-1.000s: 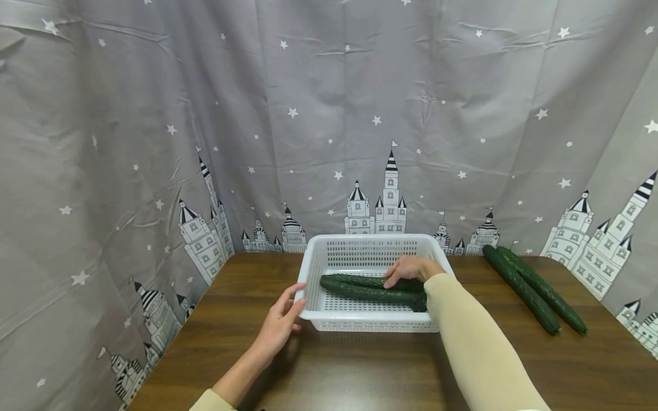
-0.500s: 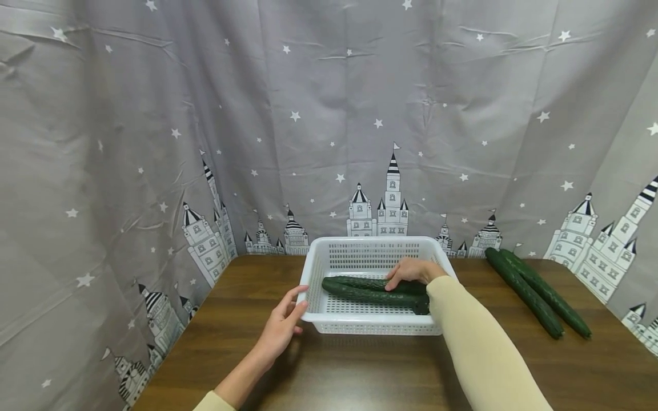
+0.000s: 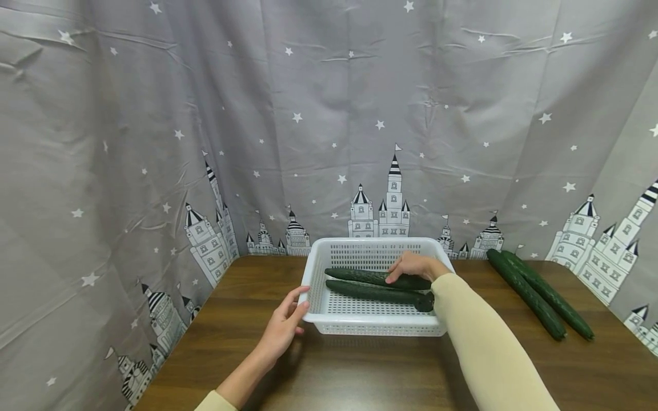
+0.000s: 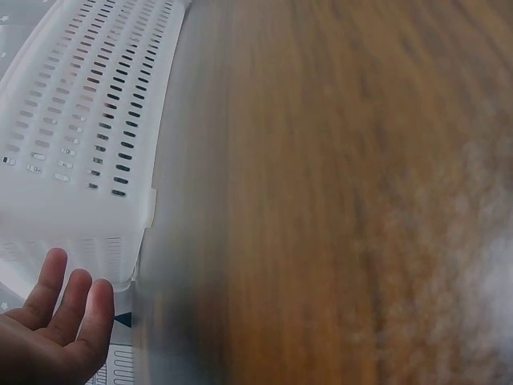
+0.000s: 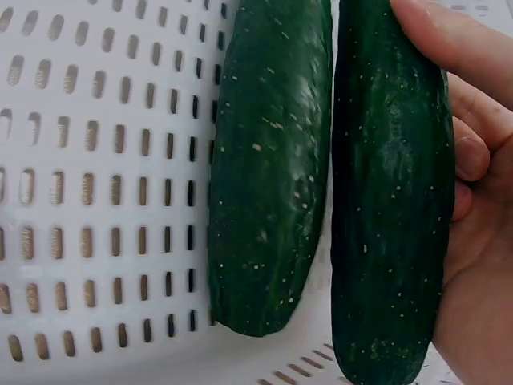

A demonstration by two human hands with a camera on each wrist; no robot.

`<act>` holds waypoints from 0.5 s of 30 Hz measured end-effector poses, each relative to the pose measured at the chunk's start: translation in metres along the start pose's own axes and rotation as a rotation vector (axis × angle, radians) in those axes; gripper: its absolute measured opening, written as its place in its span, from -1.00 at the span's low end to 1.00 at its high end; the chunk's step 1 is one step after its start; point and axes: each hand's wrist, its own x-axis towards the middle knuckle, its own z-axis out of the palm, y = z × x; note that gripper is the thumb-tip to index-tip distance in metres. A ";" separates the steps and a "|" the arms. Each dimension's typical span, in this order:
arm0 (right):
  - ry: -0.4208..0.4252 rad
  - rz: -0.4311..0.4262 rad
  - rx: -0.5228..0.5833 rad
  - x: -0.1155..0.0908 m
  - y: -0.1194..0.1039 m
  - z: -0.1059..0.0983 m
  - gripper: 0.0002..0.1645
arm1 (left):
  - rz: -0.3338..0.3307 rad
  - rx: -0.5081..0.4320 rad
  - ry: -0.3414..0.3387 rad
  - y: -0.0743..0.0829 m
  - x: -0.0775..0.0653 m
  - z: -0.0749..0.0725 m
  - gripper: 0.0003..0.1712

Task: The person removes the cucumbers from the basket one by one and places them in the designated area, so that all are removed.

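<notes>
A white perforated plastic basket (image 3: pixel 377 326) stands on the table with two long dark-green cucumbers inside. My right hand (image 3: pixel 415 266) grips the far cucumber (image 3: pixel 354 276) near its right part, thumb on one side and fingers on the other. The near cucumber (image 3: pixel 370 292) lies on the basket floor, a narrow gap from the held one. In the right wrist view, the held cucumber (image 5: pixel 393 200) is against my fingers, beside the other cucumber (image 5: pixel 268 176). My left hand (image 3: pixel 280 326) holds the basket's left rim near the front corner; fingers (image 4: pixel 94 321) show by its outer wall.
Two more cucumbers (image 3: pixel 526 294) (image 3: pixel 550 295) lie side by side on the wooden table (image 3: pixel 380 371), right of the basket. A grey curtain (image 3: pixel 319 85) with stars and castles hangs behind and to the left.
The far cucumber, gripped by my right hand, has moved away from the near one, so a gap now shows between them. My left hand stays at the basket rim.
</notes>
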 end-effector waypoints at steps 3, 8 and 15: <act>0.018 -0.011 -0.016 -0.002 -0.004 -0.004 -0.43 | -0.001 -0.001 -0.001 0.000 0.000 0.000 -0.52; 0.041 -0.021 -0.020 -0.007 -0.010 -0.012 -0.43 | -0.007 0.009 0.000 0.000 0.000 0.001 -0.52; 0.070 -0.022 -0.041 -0.012 -0.017 -0.023 -0.45 | -0.012 0.015 0.007 -0.001 0.000 0.000 -0.52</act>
